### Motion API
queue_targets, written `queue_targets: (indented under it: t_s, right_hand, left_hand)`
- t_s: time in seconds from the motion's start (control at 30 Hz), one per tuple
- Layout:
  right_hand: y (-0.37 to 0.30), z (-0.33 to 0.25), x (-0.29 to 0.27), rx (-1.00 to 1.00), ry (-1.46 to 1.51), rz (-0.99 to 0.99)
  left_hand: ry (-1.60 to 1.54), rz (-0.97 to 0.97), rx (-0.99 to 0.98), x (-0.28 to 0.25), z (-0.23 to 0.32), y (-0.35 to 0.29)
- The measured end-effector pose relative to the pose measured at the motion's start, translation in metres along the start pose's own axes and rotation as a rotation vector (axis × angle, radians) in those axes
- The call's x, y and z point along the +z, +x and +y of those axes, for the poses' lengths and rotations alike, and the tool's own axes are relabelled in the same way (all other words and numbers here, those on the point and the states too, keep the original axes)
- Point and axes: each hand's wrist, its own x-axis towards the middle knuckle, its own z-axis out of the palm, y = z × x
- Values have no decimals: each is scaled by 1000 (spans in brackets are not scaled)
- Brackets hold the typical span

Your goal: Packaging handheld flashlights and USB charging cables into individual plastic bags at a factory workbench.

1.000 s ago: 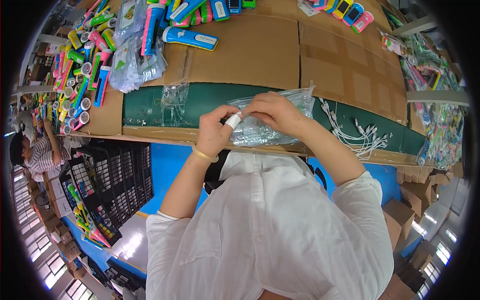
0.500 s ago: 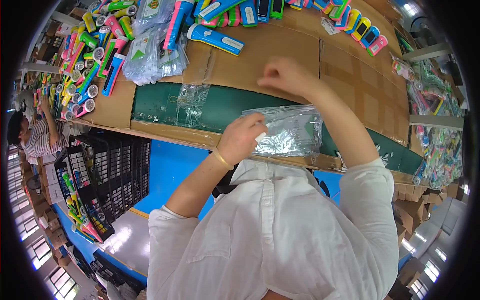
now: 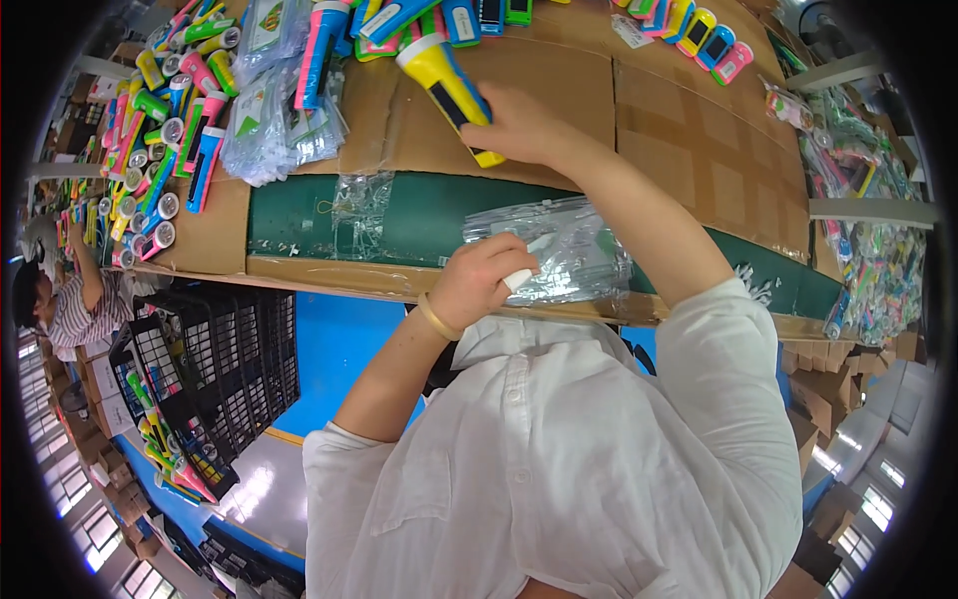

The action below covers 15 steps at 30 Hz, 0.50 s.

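Note:
In my right hand [image 3: 521,124] is a yellow and blue flashlight [image 3: 446,88] with a white-rimmed head and a dark panel. My fingers wrap its lower body, tilting it over the cardboard, head pointing away from me. Closer to my body, my left hand [image 3: 484,278] grips the left edge of a clear plastic bag [image 3: 584,262] lying at the table's near edge. White covers show on its thumb and one fingertip, the latter partly behind the plastic. More bags seem stacked beneath, but the layers are hard to separate.
Loose colourful flashlights [image 3: 150,150] pile up at the far left, beside packed plastic bags [image 3: 261,130]. A row of flashlights [image 3: 699,35] lies at the far right. Black crates [image 3: 225,369] stand below the table's left edge. A co-worker [image 3: 80,299] is at the left.
My right hand has moved left and taken hold of the flashlight that lay on the cardboard, turning it. A white-covered fingertip of my left hand now shows behind the bag's plastic.

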Motion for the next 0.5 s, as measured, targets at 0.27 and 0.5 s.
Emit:
queue_targets:
  t_s: [0.27,0.5]
  right_hand:
    - [-159,49,-3,-34,773,-49]
    - [-192,40,-24,-57,-201,-144]
  left_hand:
    - [-54,121,36,9,9,7]
    - [6,142,62,9,21,10]
